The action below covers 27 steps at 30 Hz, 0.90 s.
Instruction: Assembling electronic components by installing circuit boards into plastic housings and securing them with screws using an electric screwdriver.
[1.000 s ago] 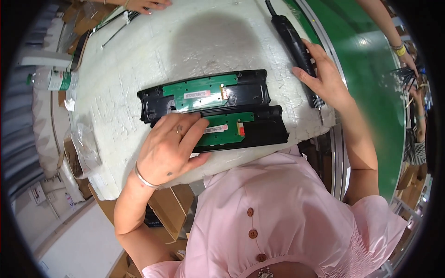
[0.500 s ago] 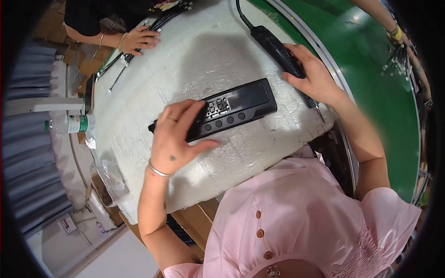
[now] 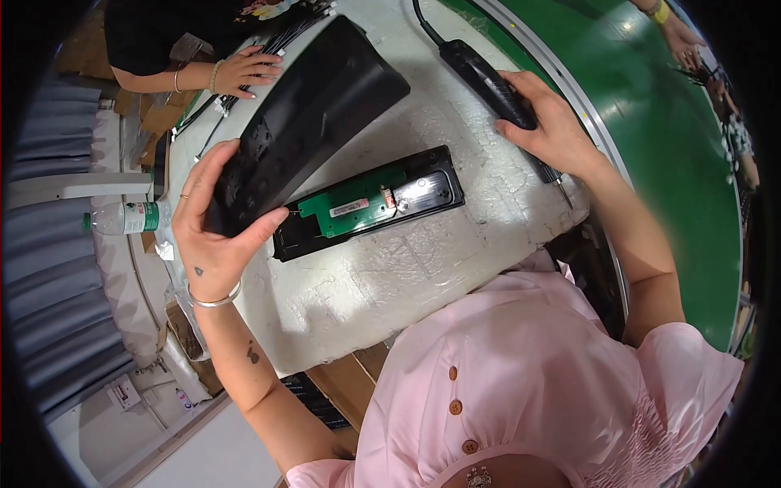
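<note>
My left hand (image 3: 220, 220) grips one end of a black plastic cover (image 3: 317, 106), raised and tilted over the work surface. Below and to its right lies the lower half of the casing (image 3: 435, 183), with a green circuit board (image 3: 333, 213) and a small wired part (image 3: 390, 197) exposed inside. In my right hand (image 3: 549, 126) is a black electric screwdriver (image 3: 480, 81), its bit pointing toward me and its cord running off at the top. Both casing pieces are apart from the screwdriver.
The white foam-like work surface (image 3: 325, 325) carries bundled black cables (image 3: 285, 37) at the far left, beside another person's hand (image 3: 244, 71). A plastic bottle (image 3: 122, 218) stands at left. Another hand (image 3: 683, 41) shows at far right, over the green surface (image 3: 651, 163).
My left hand has lifted the black cover off the device and moved it left and away from me, baring the circuit board. My right hand stays on the screwdriver.
</note>
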Available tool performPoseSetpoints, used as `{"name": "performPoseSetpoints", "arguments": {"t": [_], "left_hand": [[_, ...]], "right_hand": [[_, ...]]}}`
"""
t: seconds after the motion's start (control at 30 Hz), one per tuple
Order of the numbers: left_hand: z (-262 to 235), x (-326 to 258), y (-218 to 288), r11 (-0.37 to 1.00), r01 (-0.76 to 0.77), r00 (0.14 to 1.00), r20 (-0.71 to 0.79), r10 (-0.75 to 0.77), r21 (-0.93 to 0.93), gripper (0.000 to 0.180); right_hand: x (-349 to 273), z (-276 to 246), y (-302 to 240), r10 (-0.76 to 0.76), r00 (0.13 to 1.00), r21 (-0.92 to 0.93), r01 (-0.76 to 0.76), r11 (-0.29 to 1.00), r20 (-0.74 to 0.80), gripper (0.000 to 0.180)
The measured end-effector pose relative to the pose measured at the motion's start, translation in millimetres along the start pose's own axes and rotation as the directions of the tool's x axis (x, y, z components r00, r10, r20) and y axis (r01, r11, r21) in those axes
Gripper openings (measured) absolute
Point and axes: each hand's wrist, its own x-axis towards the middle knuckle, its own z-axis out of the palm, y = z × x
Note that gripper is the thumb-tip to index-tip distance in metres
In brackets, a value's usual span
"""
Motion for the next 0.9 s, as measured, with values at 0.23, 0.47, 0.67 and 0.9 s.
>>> {"name": "performPoseSetpoints", "arguments": {"t": [0.23, 0.47, 0.67, 0.9], "left_hand": [[44.2, -23.4, -9.0, 0.977, -0.121, 0.942, 0.330, 0.058, 0.174, 0.062], [55.5, -28.6, -10.5, 0.974, -0.112, 0.934, 0.356, 0.036, 0.195, 0.062], [53.5, -36.5, -14.7, 0.967, -0.188, 0.945, 0.298, 0.132, 0.169, 0.058], [40.7, -36.7, -14.4, 0.942, -0.163, 0.920, 0.390, 0.038, 0.293, 0.063]], "right_hand": [[0.0, 0.1, -4.6, 0.016, 1.000, 0.032, -0.016, 0.999, -0.009, 0.054], [1.9, -0.8, -1.9, 0.023, 1.000, 0.037, -0.024, 0.999, 0.019, 0.054], [-1.7, -10.5, -6.4, 0.016, 0.999, 0.036, -0.017, 0.999, 0.032, 0.057], [1.3, -13.2, -13.4, -0.046, 0.999, 0.013, 0.046, 0.999, 0.002, 0.062]]}}
